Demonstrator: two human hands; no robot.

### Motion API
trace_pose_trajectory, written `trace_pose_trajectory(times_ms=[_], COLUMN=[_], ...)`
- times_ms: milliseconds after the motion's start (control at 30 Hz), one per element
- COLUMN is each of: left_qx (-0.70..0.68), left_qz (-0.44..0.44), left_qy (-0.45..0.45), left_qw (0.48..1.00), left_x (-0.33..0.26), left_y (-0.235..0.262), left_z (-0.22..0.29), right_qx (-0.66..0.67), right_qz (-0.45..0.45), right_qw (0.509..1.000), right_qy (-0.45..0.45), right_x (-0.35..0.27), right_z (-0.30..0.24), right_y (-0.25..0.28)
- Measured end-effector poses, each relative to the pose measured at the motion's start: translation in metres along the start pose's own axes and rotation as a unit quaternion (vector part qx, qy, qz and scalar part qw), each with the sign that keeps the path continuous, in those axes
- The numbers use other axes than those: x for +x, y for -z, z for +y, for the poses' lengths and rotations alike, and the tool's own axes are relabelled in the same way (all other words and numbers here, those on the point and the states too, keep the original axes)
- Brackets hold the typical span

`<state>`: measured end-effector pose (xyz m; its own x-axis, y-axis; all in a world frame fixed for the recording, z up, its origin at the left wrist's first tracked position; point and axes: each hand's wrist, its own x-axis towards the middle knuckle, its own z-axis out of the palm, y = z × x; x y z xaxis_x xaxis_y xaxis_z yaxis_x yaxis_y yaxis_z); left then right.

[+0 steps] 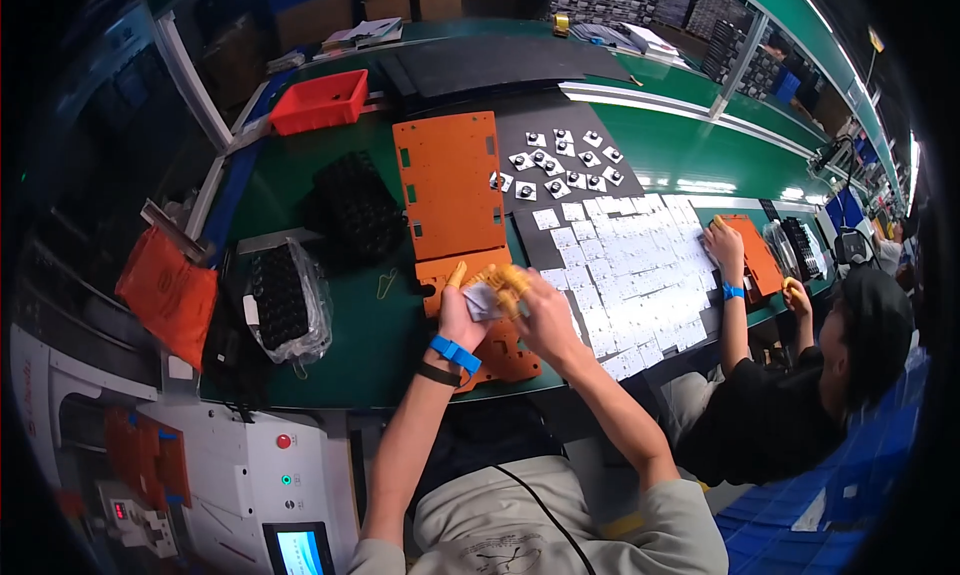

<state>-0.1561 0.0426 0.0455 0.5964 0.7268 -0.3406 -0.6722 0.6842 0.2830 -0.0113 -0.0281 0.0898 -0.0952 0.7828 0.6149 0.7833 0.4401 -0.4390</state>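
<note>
Both my hands meet over an orange fixture plate (455,183) that lies hinged open on the green bench. A small white square piece (482,301) sits between them. My left hand (460,313) is closed on it, with a blue strap and a black band at the wrist. Yellow finger cots cover fingertips on both hands. My right hand (540,317) has its fingers bent over the white piece; they are smeared by motion, so their grip on it is unclear. The lower half of the fixture (510,363) shows under my hands.
Many white square boards (630,275) lie in rows at right; several white pieces with black round parts (555,165) lie beyond. A red bin (320,103), black trays (285,300) in clear plastic and a machine panel (270,475) are left. A co-worker (790,365) handles another orange fixture (750,255).
</note>
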Motion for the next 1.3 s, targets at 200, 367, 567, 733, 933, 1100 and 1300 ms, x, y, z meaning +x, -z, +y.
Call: trace_pose_trajectory(times_ms=[200,367,567,733,933,1100,1300], left_qx=[0.023,0.098,0.087,0.098,0.084,0.011,0.060], left_qz=[-0.025,-0.013,0.003,-0.016,-0.030,-0.055,-0.023], left_qy=[-0.030,-0.031,0.011,-0.025,-0.066,-0.021,-0.021], left_qw=[0.999,0.995,0.996,0.995,0.994,0.998,0.998], left_x=[0.002,-0.006,-0.012,0.005,-0.001,0.001,-0.008], left_y=[0.022,0.011,-0.011,0.002,0.022,0.027,0.018], left_z=[-0.001,-0.004,-0.010,-0.014,-0.001,0.006,0.000], right_qx=[-0.223,-0.207,-0.085,0.012,0.040,-0.150,-0.109], right_qz=[-0.020,-0.023,0.096,-0.046,0.048,-0.032,0.005], right_qw=[0.962,0.969,0.979,0.998,0.988,0.971,0.970], right_qy=[-0.154,-0.137,-0.160,-0.037,-0.142,-0.184,-0.218], right_x=[-0.041,-0.041,-0.015,-0.015,-0.030,-0.068,-0.053], right_z=[0.076,0.084,0.056,-0.008,-0.011,0.034,0.040], right_y=[-0.027,-0.041,-0.010,-0.013,0.013,-0.004,0.000])
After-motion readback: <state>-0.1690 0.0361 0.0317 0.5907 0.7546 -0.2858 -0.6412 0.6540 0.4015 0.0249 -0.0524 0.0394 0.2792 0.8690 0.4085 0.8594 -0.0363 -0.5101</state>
